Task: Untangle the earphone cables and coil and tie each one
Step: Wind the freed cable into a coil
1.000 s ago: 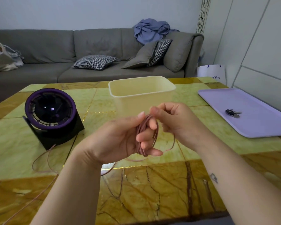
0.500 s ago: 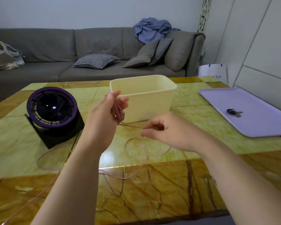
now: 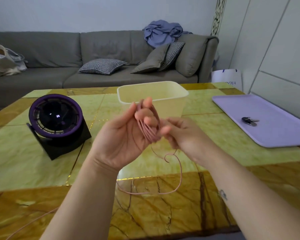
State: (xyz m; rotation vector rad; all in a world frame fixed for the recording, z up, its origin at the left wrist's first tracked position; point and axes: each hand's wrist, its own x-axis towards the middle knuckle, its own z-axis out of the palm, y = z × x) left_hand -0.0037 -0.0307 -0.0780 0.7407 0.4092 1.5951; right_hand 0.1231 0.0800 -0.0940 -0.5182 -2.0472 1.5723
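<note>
Pink earphone cable [image 3: 148,129] was looped several times round the left hand [image 3: 121,135] fingers and gripped there, right hand [image 3: 182,134] pinching the strand beside the coil, loose tail down on the table [image 3: 215,196], so coiling seemed partway, tie undone.

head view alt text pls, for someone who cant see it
A person's left hand holds a pink earphone cable coiled around its fingers while the right hand pinches the coil; the loose tail trails onto a yellow-green table. Behind stand a purple fan, a cream tub and a lilac tray.
</note>
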